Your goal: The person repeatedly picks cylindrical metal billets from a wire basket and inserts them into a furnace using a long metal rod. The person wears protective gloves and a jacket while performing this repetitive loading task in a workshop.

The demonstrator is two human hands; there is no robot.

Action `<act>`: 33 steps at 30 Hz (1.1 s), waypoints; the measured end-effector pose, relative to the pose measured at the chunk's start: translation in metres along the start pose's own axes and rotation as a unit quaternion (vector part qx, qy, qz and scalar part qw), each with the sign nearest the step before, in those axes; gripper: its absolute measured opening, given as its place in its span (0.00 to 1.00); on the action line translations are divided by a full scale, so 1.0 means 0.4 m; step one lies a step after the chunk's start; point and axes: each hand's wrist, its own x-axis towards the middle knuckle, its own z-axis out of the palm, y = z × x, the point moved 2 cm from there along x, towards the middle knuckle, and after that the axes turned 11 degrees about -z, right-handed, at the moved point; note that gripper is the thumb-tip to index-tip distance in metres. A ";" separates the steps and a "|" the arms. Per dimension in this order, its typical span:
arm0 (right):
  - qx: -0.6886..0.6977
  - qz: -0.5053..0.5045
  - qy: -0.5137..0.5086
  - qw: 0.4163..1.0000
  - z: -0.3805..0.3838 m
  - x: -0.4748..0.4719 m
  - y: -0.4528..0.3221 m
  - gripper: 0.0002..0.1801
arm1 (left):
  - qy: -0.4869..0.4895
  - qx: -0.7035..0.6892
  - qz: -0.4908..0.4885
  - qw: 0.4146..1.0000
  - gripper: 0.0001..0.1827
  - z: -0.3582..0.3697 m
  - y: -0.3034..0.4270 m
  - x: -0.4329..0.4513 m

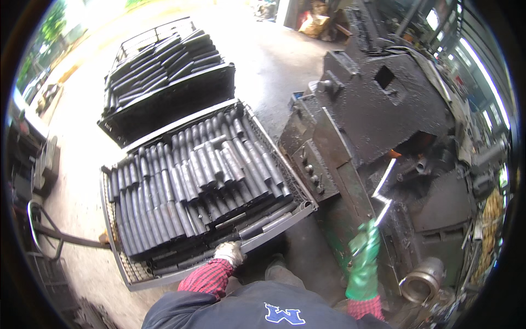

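Observation:
My left hand (231,253), in a pale work glove, is closed over the front rim of a wire-mesh metal crate (283,232). Rows of dark metal bars or tubes (193,177) lie stacked in that crate, some in an upper layer. My right hand (365,257), in a long green glove, grips a bright bent metal rod (384,201). The rod's far end reaches up to the opening of a heavy dark machine (394,111), where a small orange glow (394,154) shows. The glove is blurred, and its fingers are partly hidden.
A second crate (168,92) of similar dark pieces stands behind the first. A control panel with knobs (313,174) sits on the machine's near-left side. At lower right is a round metal pot-like part (422,281). A curved metal handle (45,230) stands at far left.

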 end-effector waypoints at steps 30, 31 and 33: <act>-0.470 0.119 -0.301 0.821 0.340 0.394 0.648 0.13 | -0.009 0.019 -0.001 1.000 0.32 0.001 -0.005 0.063; -0.482 0.110 -0.308 0.813 0.406 0.372 0.605 0.14 | -0.012 0.017 -0.005 1.000 0.32 0.011 -0.005 0.067; -0.469 0.128 -0.299 0.821 0.434 0.370 0.606 0.15 | -0.001 0.024 -0.002 1.000 0.32 0.018 -0.003 0.064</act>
